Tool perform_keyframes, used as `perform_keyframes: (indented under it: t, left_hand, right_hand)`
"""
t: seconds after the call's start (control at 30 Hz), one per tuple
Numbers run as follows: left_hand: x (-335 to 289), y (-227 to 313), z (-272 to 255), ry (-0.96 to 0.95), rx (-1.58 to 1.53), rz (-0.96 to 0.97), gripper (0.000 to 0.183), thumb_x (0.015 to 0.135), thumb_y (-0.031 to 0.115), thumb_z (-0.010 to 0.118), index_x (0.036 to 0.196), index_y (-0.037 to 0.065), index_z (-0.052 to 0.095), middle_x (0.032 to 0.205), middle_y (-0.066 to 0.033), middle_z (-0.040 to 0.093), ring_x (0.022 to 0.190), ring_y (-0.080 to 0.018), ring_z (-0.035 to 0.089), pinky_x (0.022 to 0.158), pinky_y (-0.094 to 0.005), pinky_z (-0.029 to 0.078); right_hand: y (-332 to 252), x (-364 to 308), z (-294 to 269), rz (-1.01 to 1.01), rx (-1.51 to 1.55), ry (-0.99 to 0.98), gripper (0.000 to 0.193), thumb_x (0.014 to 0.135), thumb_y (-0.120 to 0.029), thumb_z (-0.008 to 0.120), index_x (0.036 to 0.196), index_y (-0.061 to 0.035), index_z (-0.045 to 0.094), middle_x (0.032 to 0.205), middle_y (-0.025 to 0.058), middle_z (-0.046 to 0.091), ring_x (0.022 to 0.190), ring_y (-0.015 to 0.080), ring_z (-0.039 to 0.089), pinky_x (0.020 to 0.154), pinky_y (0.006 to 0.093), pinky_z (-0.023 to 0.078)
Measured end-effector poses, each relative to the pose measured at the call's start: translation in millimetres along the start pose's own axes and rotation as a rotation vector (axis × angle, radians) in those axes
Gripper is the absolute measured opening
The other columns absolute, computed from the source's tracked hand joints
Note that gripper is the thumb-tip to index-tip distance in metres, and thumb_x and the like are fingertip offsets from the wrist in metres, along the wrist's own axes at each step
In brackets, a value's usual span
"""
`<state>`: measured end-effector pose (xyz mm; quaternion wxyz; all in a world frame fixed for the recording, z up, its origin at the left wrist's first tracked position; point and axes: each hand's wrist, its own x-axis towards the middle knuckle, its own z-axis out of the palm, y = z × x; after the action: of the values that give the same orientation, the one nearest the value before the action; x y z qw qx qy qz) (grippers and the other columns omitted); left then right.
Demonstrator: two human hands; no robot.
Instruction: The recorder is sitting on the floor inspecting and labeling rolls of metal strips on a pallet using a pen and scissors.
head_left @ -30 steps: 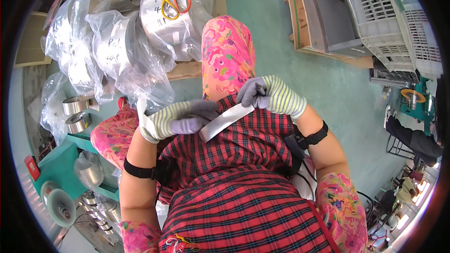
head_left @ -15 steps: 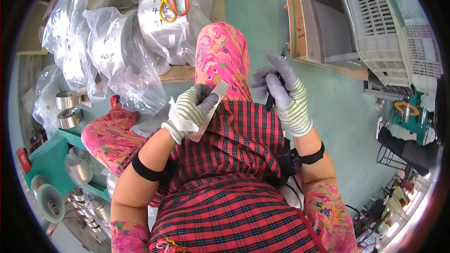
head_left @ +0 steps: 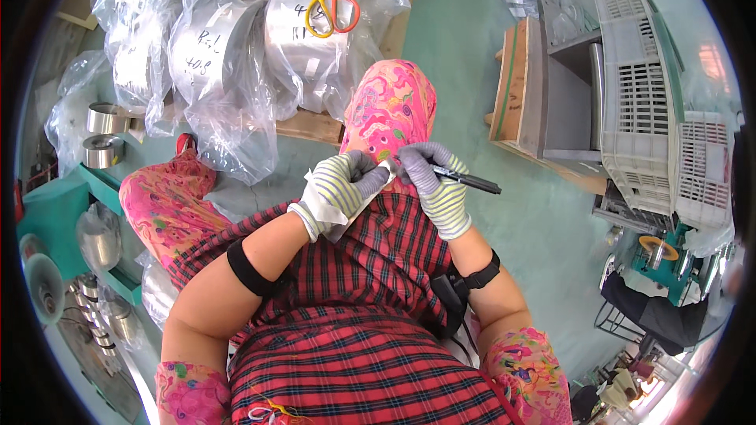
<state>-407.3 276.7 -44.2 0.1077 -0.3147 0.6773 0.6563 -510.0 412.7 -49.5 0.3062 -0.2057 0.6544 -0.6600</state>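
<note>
In striped work gloves with grey fingers, both my hands meet over my raised knee. My left hand (head_left: 339, 185) is closed around a flat pale strip (head_left: 346, 223), which slants up between thumb and fingers; its material is unclear. White paper (head_left: 321, 203) lies against the back of that hand. My right hand (head_left: 435, 185) holds a black marker pen (head_left: 476, 182), its barrel sticking out to the right. The right thumb and fingertips come to the strip's upper end, close against the left fingertips. Exactly what they pinch there is hidden.
Plastic-wrapped metal rolls (head_left: 303, 55) stand on a wooden pallet (head_left: 311, 126) ahead, with orange-and-yellow-handled scissors (head_left: 332, 14) on one. White plastic crates (head_left: 642, 102) and a wooden box (head_left: 516, 83) are at right. Green machinery (head_left: 55, 208) is at left.
My right hand has come left to the strip's upper end, its fingers closing in. The marker pen has swung to point right. The view has shifted a little.
</note>
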Motion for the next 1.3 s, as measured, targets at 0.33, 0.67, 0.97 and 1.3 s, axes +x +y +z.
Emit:
perform_keyframes:
  t: [0.33, 0.67, 0.97, 1.3]
  left_hand:
    - [-5, 10, -1, 0.042, 0.08, 0.016, 0.03, 0.08, 0.027, 0.065, 0.087, -0.002, 0.06, 0.064, -0.0011, 0.054, 0.059, -0.0062, 0.044, 0.053, -0.0233, 0.04]
    - [-7, 13, -3, 0.052, 0.124, 0.026, 0.028, 0.08, 0.026, 0.065, 0.083, -0.001, 0.06, 0.058, 0.0013, 0.05, 0.053, -0.0054, 0.04, 0.047, -0.0235, 0.036]
    - [-7, 13, -1, 0.066, 0.123, 0.043, 0.027, 0.08, 0.025, 0.065, 0.082, -0.001, 0.059, 0.058, 0.0013, 0.05, 0.054, -0.0053, 0.04, 0.047, -0.0234, 0.037]
    - [-8, 15, -2, 0.053, 0.097, 0.014, 0.027, 0.079, 0.024, 0.066, 0.083, -0.002, 0.059, 0.06, 0.0012, 0.052, 0.054, -0.005, 0.041, 0.048, -0.0231, 0.037]
  right_hand:
    - [-5, 2, 1, -0.173, -0.42, 0.142, 0.018, 0.077, -0.019, 0.066, 0.071, -0.004, 0.058, 0.054, 0.0047, 0.056, 0.048, 0.0101, 0.054, 0.047, 0.0256, 0.043]
    - [-5, 3, 6, -0.251, -0.524, 0.127, 0.018, 0.075, -0.019, 0.069, 0.07, -0.0043, 0.059, 0.053, 0.007, 0.056, 0.047, 0.0134, 0.056, 0.045, 0.0268, 0.042]
    - [-1, 3, 4, -0.228, -0.531, 0.164, 0.02, 0.076, -0.02, 0.068, 0.069, -0.0037, 0.057, 0.051, 0.0066, 0.054, 0.044, 0.0119, 0.052, 0.044, 0.0268, 0.041]
    - [-1, 1, 3, -0.142, -0.549, 0.152, 0.019, 0.078, -0.017, 0.066, 0.072, -0.0022, 0.055, 0.056, 0.0048, 0.056, 0.049, 0.0088, 0.051, 0.048, 0.0252, 0.042]
